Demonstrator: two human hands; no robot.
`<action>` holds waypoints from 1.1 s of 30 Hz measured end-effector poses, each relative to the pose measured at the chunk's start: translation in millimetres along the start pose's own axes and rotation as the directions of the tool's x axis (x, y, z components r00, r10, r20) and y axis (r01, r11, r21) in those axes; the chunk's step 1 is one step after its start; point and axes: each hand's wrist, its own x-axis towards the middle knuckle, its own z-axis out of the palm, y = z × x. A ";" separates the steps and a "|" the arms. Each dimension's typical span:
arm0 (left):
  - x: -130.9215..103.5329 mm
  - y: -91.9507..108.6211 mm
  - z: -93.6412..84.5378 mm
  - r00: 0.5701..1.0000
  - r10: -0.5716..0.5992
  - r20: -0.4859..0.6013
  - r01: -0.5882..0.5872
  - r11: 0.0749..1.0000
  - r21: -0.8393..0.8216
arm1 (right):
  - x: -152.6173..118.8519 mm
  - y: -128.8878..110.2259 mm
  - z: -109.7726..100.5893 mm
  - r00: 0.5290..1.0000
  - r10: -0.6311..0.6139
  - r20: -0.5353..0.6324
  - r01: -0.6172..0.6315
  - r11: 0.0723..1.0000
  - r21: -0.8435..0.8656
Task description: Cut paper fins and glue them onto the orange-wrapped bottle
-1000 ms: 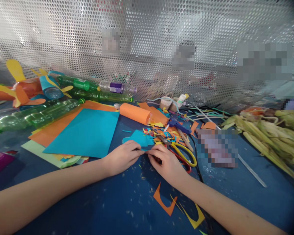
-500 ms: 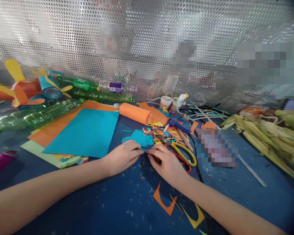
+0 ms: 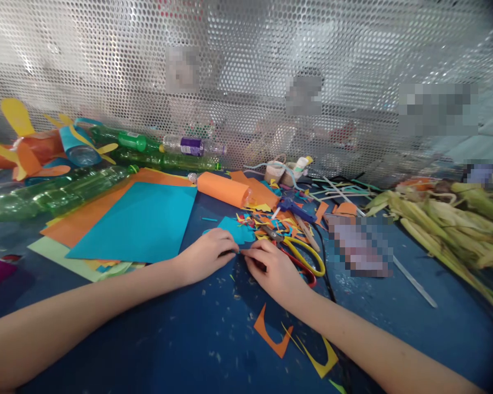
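My left hand [image 3: 208,253] is closed, fingertips pinched together and turned toward the right. Facing it, my right hand [image 3: 276,269] also pinches, its thumb and fingers almost meeting the left fingertips. Whatever sits between the two pinches is too small and too covered to make out. Just beyond the fingers lies a cut blue paper shape [image 3: 237,230], partly hidden by my left hand. Scissors [image 3: 306,256] with yellow and red handles rest right behind my right hand, on a heap of coloured paper scraps [image 3: 287,221].
Left of my hands lie a blue paper sheet [image 3: 137,224] and green plastic bottles [image 3: 57,194]. An orange-wrapped bottle [image 3: 224,189], a blue glue gun [image 3: 296,209] and a glue stick [image 3: 414,282] lie farther back or right. Corn husks [image 3: 447,219] are piled at right; a perforated metal panel [image 3: 238,71] stands behind.
The view has shifted slightly, so the table things appear a little farther left. Both hands keep their pinched pose, fingertips close together.
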 end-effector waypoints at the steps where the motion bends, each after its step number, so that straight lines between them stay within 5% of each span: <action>1: 3.5 -0.3 -1.5 1.000 -0.001 0.019 0.001 1.000 0.000 | 0.1 0.0 0.1 1.000 0.000 -0.003 0.000 1.000 -0.003; 8: 13.3 7.0 -5.0 0.990 0.089 0.111 -0.109 0.975 0.193 | -0.1 -0.7 -0.2 1.000 0.025 -0.007 -0.025 1.000 -0.012; 14: 6.1 3.7 1.0 0.993 0.111 -0.039 -0.106 0.989 0.107 | 0.1 -0.9 -5.2 0.974 0.195 -0.117 -0.166 0.962 0.217; 17: 4.1 2.9 -0.5 0.969 0.107 -0.221 -0.090 0.992 0.087 | 1.6 -2.4 -10.3 0.936 0.339 -0.094 -0.264 0.855 0.447; 20: 0.2 3.6 -2.7 0.920 0.218 -0.326 -0.157 0.967 0.203 | 4.4 -8.0 -14.6 0.905 0.422 0.048 -0.357 0.694 0.626; 26: -8.3 1.2 -5.8 0.855 0.446 -0.263 -0.320 0.854 0.409 | 4.4 -20.3 -16.2 0.757 0.471 0.452 -0.593 0.206 0.778; 29: -9.3 4.2 -8.7 0.832 0.500 -0.242 -0.362 0.818 0.446 | 2.1 -18.9 -14.6 0.764 0.428 0.483 -0.580 0.125 0.805; 33: -10.2 6.9 -9.8 0.812 0.546 -0.206 -0.403 0.780 0.479 | 1.6 -15.1 -12.0 0.783 0.438 0.441 -0.541 0.130 0.831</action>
